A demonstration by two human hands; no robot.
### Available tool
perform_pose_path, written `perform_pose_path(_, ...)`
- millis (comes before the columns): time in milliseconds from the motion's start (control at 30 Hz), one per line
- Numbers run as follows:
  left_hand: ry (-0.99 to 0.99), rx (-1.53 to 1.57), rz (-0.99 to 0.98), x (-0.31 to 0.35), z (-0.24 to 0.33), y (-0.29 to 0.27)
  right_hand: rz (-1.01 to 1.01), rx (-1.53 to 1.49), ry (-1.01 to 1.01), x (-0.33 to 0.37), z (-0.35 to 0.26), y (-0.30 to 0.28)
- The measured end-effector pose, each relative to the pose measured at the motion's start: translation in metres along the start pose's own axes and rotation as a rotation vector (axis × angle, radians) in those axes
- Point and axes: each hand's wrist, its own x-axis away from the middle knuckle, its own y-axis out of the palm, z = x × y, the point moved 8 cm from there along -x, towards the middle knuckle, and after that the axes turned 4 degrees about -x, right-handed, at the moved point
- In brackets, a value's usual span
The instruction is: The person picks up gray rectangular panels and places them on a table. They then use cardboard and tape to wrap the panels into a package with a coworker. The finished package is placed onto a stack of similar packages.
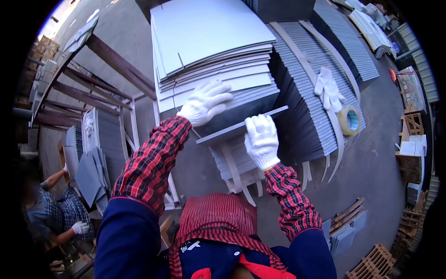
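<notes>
Far to the left of both hands, I am seeing a co-worker's white-gloved hand (80, 228), and nearer in, a maroon metal frame (116, 60) is standing beside a tall pile of white flat sheets (209, 37). The pile is lying beyond my left hand (206, 101), over dark grey slabs (253, 98). That white-gloved hand is reaching to the pile's near edge with its fingers loosely extended, holding nothing that I can make out; I cannot tell whether its palm is pressing down or just hovering.

Just nearer than the left hand and running on to the right, a thin grey flat slab (222, 132) is showing me its narrow edge. My right hand (261, 139), also white-gloved, is grasping it, fingers curling over that edge right of its middle. Its visible long axis is slanting from near left to far right, passing between the hands, so the right hand is on it while the left is lying apart, beyond its left half.

Right of the right hand, a ribbed grey strapped slab stack (309, 102) is carrying an empty white glove (330, 88) and a yellowish tape roll (343, 120).
</notes>
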Motion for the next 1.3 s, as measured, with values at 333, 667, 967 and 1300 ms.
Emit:
perform_pose_path(333, -0.096, 0.051, 0.006, 0.008, -0.009, 0.005, -0.818, -0.049, -0.165, 0.056, 0.013, 0.034)
perform_pose_path(667, -0.495, 0.082, 0.977, 0.136, 0.029, -0.057, -0.799, 0.023, -0.371, 0.061, -0.013, 0.029)
perform_pose_path(967, -1.401, 1.489, 0.396, 0.498, 0.234, 0.14, -1.051, -0.36, 0.218, 0.068, -0.129, -0.084)
perform_pose_path(1300, -1.536, 1.779, 1.36, 0.647, 0.329, 0.087, -1.128, -0.929, 0.755, 0.242, -0.286, -0.045)
